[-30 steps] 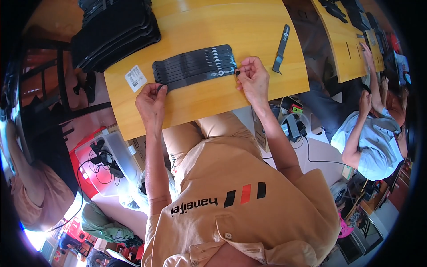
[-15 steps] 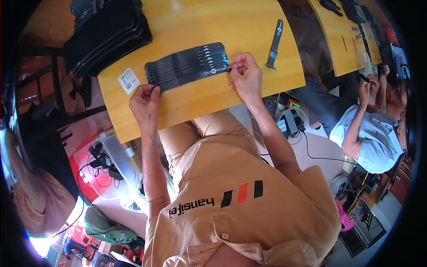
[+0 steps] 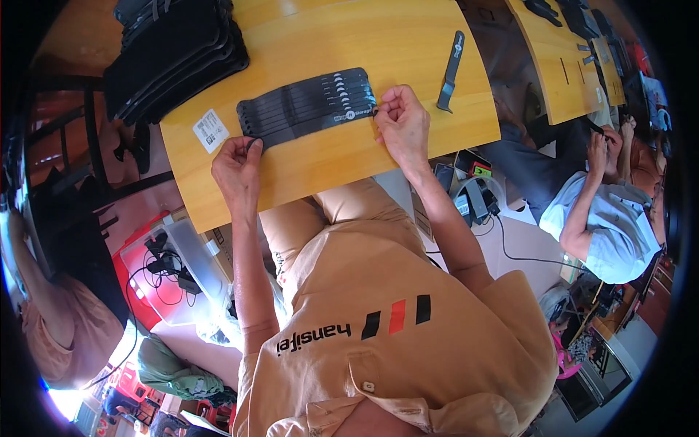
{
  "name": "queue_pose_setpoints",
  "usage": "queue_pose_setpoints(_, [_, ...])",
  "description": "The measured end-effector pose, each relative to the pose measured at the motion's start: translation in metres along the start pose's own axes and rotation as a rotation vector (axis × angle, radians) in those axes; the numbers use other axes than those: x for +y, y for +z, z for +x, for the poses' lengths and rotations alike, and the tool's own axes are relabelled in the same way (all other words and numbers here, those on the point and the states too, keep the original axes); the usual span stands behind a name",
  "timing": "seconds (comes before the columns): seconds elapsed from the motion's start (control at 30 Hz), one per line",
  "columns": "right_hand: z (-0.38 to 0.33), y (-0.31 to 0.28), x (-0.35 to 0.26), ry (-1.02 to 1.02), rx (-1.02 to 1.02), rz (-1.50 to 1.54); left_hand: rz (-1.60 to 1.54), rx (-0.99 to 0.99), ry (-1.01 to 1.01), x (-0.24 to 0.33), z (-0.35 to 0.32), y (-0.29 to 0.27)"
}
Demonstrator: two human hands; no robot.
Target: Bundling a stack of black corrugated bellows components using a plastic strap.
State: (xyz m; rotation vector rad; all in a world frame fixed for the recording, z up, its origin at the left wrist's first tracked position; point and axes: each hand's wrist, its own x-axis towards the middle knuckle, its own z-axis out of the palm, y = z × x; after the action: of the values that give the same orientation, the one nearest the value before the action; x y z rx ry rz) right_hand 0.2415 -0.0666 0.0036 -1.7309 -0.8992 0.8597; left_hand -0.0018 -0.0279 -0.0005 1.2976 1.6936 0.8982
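Note:
A row of black straps (image 3: 306, 109) with pale printed marks lies side by side, like one flat panel, across the yellow tabletop (image 3: 320, 169) in front of me. My left hand (image 3: 237, 169) pinches its near left corner between thumb and fingers. At the near right end, my right hand (image 3: 405, 132) is closed in a pinch on the tip of the nearest strap. The fingers partly cover both gripped ends. Farther right lies a single loose black strap (image 3: 452, 69), its near end bent.
A thick stack of black panels (image 3: 182, 62) stands at the far left of the table. Beside my left hand lies a white label (image 3: 210, 131). To the right, a co-worker in a light shirt (image 3: 604, 222) handles a small dark piece by another yellow table (image 3: 561, 84).
My two hands keep nearly the same places and grips, and the strap row has barely shifted. The co-worker's hands on the right have moved slightly.

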Motion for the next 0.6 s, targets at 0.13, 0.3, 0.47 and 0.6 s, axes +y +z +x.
queue_pose_setpoints(0.13, [0.0003,0.0001,0.0008,-0.012,0.001,-0.007,0.03,0.011,0.006,0.004,-0.0008,0.0004])
queue_pose_setpoints(0.3, [-0.0004,0.0001,-0.0003,-0.006,0.01,-0.019,0.063,0.012,0.02,0.0025,-0.0009,0.0008])
queue_pose_setpoints(0.47, [-0.0002,0.0007,0.0023,-0.035,0.014,-0.018,0.129,0.017,0.029,0.0038,-0.0014,0.0011])
queue_pose_setpoints(0.6, [0.0014,0.0014,0.0069,-0.076,0.034,-0.063,0.187,0.037,0.099,0.0091,-0.0034,0.0029])
